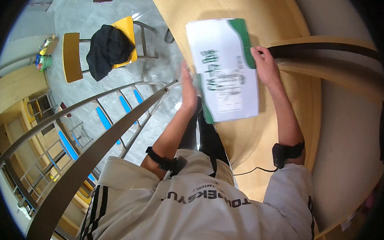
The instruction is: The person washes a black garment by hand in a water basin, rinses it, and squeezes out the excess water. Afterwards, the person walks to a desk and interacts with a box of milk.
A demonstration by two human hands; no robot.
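Observation:
A flat white cardboard box [221, 69] with green corners, printed characters and a label lies or hangs over the wooden desktop [248, 145]; whether it touches the wood I cannot tell. My right hand [263, 63] pinches its green right edge between thumb and fingers. On the other side, my left hand [188, 87] is upright with straight fingers beside the box's left edge; whether its palm touches the box is unclear. Black straps circle both of my arms.
Left of me a metal ladder [125, 105] with blue treads slopes down. Beyond it, a yellow chair [73, 57] on the grey floor carries a black garment [106, 52]. A curved wooden shelf edge [326, 70] stands at the right. A black cable [255, 169] crosses the desktop near my right arm.

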